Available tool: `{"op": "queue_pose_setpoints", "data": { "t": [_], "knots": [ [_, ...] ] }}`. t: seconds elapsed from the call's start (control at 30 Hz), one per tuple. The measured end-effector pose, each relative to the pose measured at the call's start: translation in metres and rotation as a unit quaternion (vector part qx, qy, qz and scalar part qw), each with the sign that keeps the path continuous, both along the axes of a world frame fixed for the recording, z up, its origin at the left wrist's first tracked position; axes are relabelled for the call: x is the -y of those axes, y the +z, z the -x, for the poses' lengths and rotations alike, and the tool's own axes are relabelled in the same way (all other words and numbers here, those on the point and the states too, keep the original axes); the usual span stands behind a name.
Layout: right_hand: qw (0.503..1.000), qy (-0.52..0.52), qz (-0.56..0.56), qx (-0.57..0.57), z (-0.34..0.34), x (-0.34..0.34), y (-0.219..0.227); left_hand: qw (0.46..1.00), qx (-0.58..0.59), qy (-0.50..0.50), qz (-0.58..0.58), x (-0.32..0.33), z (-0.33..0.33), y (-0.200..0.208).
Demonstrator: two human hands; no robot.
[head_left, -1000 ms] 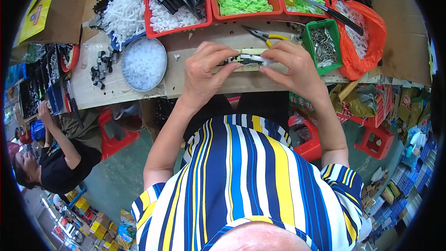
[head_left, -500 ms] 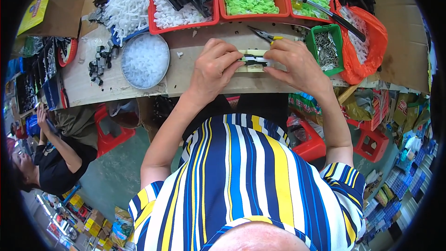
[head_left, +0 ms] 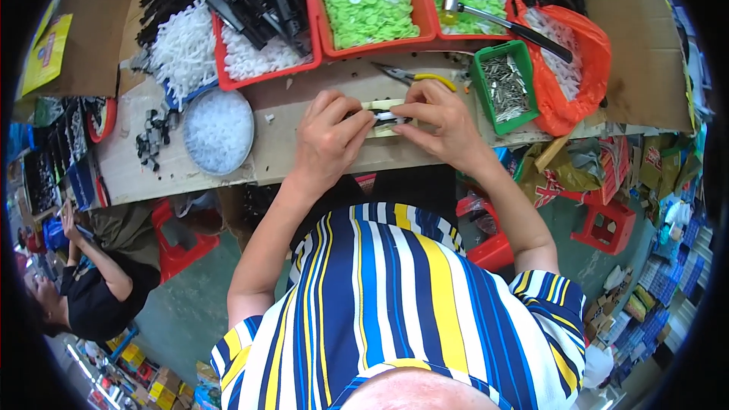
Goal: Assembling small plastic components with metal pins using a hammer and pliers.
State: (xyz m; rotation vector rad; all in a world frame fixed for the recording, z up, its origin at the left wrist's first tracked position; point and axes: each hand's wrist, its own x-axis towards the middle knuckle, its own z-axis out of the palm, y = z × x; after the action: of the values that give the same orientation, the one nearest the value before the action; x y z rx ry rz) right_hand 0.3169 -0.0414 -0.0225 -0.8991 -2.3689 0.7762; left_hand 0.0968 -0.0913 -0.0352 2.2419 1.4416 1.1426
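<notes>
Both hands meet over a pale block (head_left: 385,105) lying on the workbench. A small black-and-white plastic part (head_left: 389,116) sits at the block, between them. My left hand (head_left: 328,135) pinches its left end with thumb and fingers. The other end is gripped by my right hand (head_left: 439,125), thumb below and fingers above. Fingertips cover both ends of the part, so its full shape is hidden. Just beyond my right hand lie pliers (head_left: 416,76) with yellow-and-black handles.
A round dish (head_left: 250,137) of small translucent pieces stands left of my hands, beside loose dark fittings (head_left: 156,135). Red trays (head_left: 425,39) hold green discs; a hammer (head_left: 516,29) rests across one. A green tray (head_left: 481,91) of metal pins and an orange bag (head_left: 596,68) stand right.
The whole view has shifted, so the bench and trays appear further left and lower. My hands remain on the black-and-white part, with the fingertips slightly closer together.
</notes>
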Motion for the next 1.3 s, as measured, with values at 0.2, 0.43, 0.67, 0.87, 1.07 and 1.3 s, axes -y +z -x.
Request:
{"op": "queue_pose_setpoints", "data": {
  "t": [0.2, 0.43, 0.67, 0.87, 1.07, 1.3],
  "knots": [
    [0.986, -0.087, 0.078, -0.117, -0.001, 0.017, -0.02, 0.999, -0.027, -0.005, -0.023, 0.001, -0.001, 0.0],
    [0.972, -0.212, -0.084, -0.06, -0.045, -0.07, 0.033, 1.0, -0.02, -0.003, -0.018, 0.001, 0.001, -0.002],
    [0.898, -0.345, -0.101, 0.255, -0.135, -0.22, 0.012, 1.0, -0.011, -0.01, -0.008, -0.001, -0.001, 0.0],
    [0.894, -0.379, -0.101, 0.216, -0.136, -0.229, 0.02, 1.0, 0.003, -0.004, -0.005, 0.0, 0.002, 0.007],
    [0.938, -0.327, -0.112, -0.021, -0.089, -0.146, 0.053, 0.997, 0.074, 0.016, 0.011, -0.009, -0.002, 0.023],
    [0.969, -0.152, 0.025, -0.192, 0.016, -0.035, 0.048, 0.911, 0.375, -0.009, 0.171, -0.028, -0.019, 0.03]
  ]
}}
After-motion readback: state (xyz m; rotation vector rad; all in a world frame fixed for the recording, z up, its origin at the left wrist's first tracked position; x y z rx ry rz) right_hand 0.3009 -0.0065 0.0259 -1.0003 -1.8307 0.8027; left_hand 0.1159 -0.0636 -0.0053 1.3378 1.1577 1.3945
